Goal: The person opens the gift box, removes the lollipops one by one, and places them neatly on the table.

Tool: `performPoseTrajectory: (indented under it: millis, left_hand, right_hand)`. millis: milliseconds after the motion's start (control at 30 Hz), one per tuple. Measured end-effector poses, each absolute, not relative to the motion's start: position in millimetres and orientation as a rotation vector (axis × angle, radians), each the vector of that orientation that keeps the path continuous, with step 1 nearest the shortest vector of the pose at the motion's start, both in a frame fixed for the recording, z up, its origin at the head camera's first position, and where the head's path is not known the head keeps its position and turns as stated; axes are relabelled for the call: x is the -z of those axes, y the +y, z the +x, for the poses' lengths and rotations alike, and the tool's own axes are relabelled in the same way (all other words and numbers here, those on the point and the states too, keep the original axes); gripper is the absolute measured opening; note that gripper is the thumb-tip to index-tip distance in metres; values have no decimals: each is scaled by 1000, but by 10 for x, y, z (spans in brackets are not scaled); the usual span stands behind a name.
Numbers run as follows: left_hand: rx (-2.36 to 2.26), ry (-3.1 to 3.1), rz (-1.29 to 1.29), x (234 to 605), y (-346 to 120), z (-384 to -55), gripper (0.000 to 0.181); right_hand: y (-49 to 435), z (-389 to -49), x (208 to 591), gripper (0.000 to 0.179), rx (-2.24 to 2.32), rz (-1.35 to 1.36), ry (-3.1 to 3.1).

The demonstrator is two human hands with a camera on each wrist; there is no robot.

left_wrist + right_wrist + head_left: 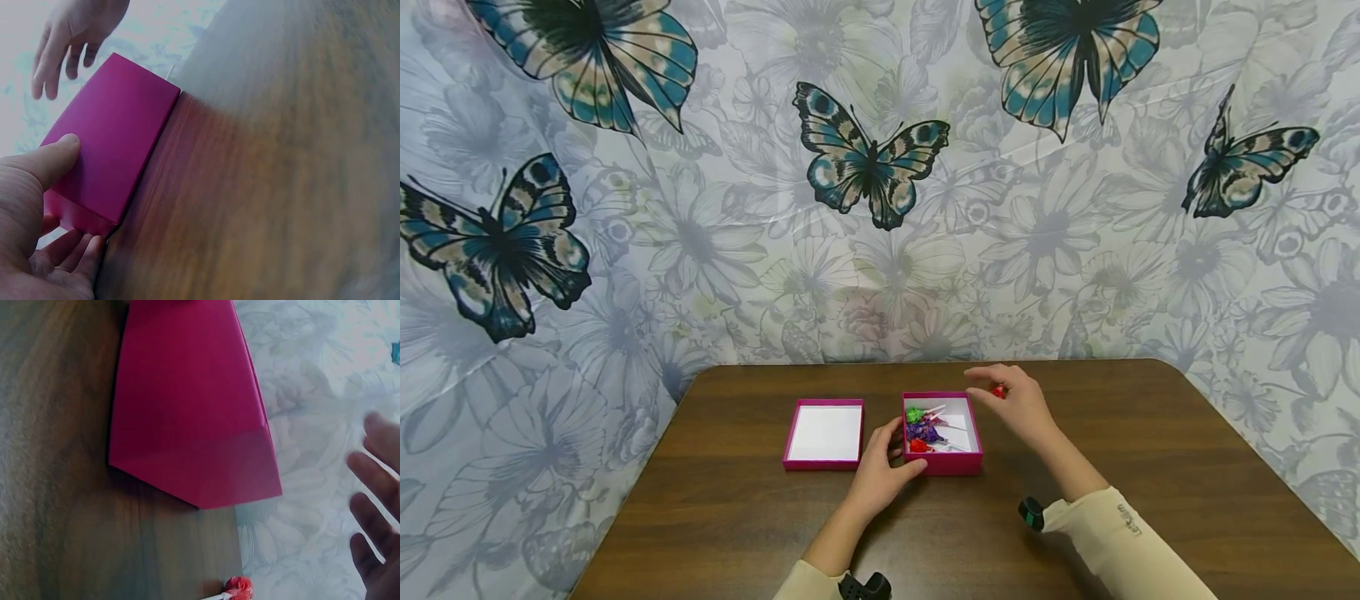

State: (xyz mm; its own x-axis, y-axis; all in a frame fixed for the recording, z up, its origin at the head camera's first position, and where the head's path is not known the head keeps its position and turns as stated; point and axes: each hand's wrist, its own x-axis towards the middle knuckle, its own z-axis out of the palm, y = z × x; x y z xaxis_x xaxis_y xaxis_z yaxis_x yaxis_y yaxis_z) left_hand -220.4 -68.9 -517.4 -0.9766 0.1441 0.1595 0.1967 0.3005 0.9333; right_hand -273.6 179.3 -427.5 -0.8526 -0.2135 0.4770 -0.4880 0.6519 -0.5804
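Observation:
A pink box (955,465) stands on the table with several wrapped lollipops (924,427) inside, green, purple and red. My left hand (880,473) grips its near left corner, the thumb on the front wall and the fingers along the left side. In the left wrist view the thumb (59,156) lies flat on the pink wall. My right hand (1015,404) hovers past the box's right edge, fingers spread and holding nothing. A red lollipop (239,589) lies on the table to the right of the box, partly hidden behind that hand in the head view.
Left of the box lies its pink-edged lid (824,429), white inside up. The brown wooden table (715,517) ends at a butterfly-patterned cloth (880,275) behind it. Black bands (1032,513) sit at both wrists.

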Motion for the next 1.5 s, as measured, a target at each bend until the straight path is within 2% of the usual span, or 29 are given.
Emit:
performPoseTrajectory:
  millis: [667, 1100, 1500]
  left_hand:
    - [1795, -2516, -340, 5193, -701, -2206, 78]
    - [1817, -2493, -358, 5175, -697, -2200, 76]
    - [1805, -2494, -363, 5172, -707, -2208, 76]
  right_hand:
    - [1433, -2715, 4445, 21, -1049, 977, -2803]
    - [1279, -2756, 4485, 10, -732, 1192, -2857]
    - [1227, -2820, 4461, 10, -612, 1310, -2887]
